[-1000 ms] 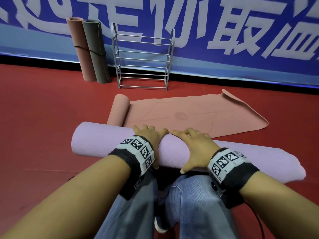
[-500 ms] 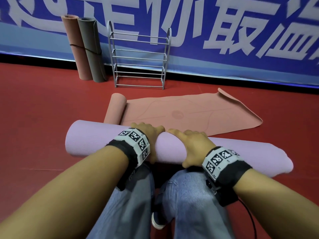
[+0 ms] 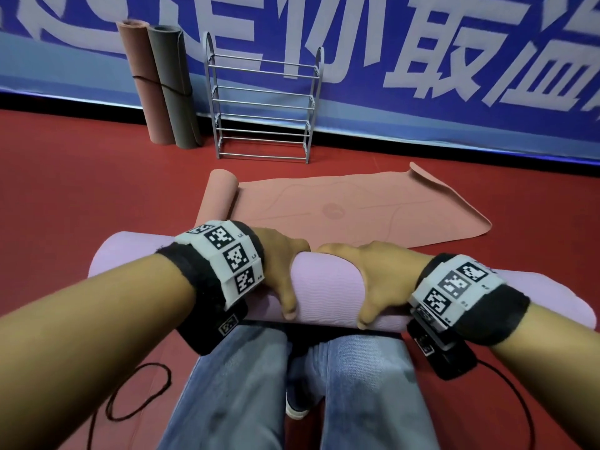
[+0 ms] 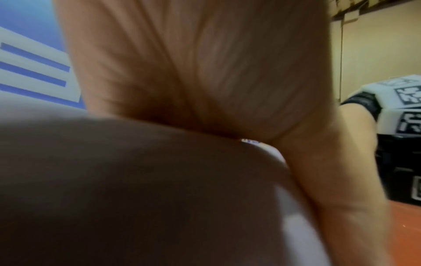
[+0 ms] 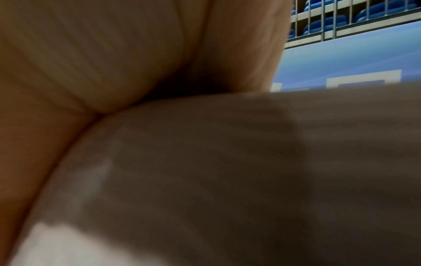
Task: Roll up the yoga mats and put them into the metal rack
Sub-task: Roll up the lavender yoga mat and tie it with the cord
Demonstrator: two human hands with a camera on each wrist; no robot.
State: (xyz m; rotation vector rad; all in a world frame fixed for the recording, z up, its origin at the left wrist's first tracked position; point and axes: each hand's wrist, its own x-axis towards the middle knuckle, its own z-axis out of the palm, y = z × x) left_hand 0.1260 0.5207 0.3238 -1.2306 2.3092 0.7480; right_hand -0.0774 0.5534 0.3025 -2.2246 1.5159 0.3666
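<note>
A rolled lilac yoga mat (image 3: 324, 287) lies crosswise just past my knees. My left hand (image 3: 285, 264) and right hand (image 3: 370, 274) grip its middle side by side, fingers over the far side and thumbs on the near side. Both wrist views are blurred: each shows a palm (image 4: 193, 63) (image 5: 102, 54) pressed on the mat's shaded curve (image 4: 114, 189) (image 5: 227, 171). Behind it a pink mat (image 3: 357, 209) lies mostly flat, rolled only at its left end (image 3: 217, 199). The metal rack (image 3: 263, 102) stands bare against the banner wall.
Two rolled mats, one reddish-brown (image 3: 143, 82) and one grey-green (image 3: 175, 89), lean upright against the wall left of the rack. A dark cable (image 3: 139, 394) loops on the red floor by my left leg. My jeans-clad knees (image 3: 243, 384) are right under the lilac roll.
Both hands have gone from lying on top of the lilac roll to wrapping round it, thumbs now under the near side. The roll has come nearer to my knees.
</note>
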